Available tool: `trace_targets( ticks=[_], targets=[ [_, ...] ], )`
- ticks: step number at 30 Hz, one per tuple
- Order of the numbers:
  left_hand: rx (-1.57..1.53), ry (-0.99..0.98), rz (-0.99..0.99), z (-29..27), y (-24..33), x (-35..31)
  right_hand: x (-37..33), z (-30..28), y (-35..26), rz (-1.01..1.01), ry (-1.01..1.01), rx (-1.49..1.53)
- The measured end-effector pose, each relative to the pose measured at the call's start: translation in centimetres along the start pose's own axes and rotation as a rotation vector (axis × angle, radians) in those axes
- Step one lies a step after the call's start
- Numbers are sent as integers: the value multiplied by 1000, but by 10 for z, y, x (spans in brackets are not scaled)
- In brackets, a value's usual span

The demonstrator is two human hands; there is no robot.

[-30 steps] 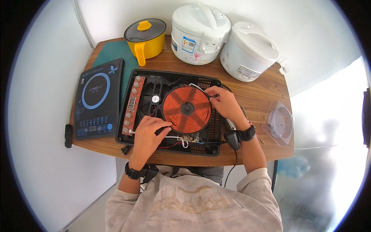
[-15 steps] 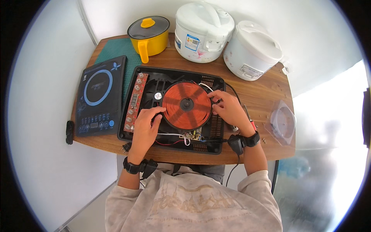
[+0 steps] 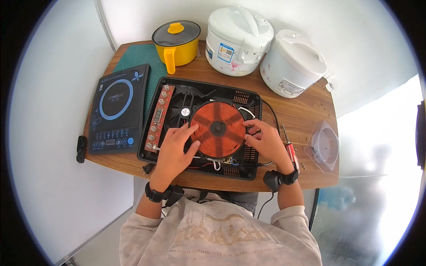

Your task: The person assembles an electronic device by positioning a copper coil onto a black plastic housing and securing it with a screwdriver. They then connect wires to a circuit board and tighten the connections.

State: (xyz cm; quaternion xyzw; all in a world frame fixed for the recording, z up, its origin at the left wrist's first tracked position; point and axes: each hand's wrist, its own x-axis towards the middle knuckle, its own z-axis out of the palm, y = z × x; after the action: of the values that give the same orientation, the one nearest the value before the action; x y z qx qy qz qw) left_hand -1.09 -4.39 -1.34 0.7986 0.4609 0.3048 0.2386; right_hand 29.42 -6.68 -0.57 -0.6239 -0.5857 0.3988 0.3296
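Observation:
A round copper induction coil (image 3: 206, 141) with a dark hub lies over the opened black induction cooker base (image 3: 213, 85). My left hand (image 3: 175, 148) has its index finger and thumb spread on the coil's left edge. At the right edge, the curled fingers of my right hand (image 3: 265, 141) grip the coil; their tips are partly hidden. A red circuit board (image 3: 156, 116) with buttons and a small display runs along the base's left side. Beneath the coil's near edge, a small power board (image 3: 227, 160) with white wires is partly covered.
The black cooktop panel (image 3: 117, 108) lies on the left, partly over a green mat (image 3: 140, 56). A yellow pot (image 3: 184, 55) and two white rice cookers (image 3: 239, 42) (image 3: 293, 62) stand behind. To the right are a red-handled screwdriver (image 3: 291, 152), small screws and a clear plastic tray (image 3: 325, 146).
The coil has shifted toward me within the base and covers more of the power board. Both hands moved with it, and the right fingers went from near the wires to the coil's edge.

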Motion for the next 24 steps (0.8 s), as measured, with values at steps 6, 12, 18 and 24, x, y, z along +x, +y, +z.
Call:
trace_targets(
  ticks=[6,12,18,24],
  targets=[
    [158,-102,52,-2,6,-4,-5,0,-10,58,-21,51],
    [64,-124,41,-20,4,2,-18,-1,-15,-113,86,-78],
    [126,59,-12,-55,-18,11,-63,-16,-13,-51,308,-192],
    [318,113,-158,-69,-47,4,-111,-8,24,50,294,-69]
  ],
)
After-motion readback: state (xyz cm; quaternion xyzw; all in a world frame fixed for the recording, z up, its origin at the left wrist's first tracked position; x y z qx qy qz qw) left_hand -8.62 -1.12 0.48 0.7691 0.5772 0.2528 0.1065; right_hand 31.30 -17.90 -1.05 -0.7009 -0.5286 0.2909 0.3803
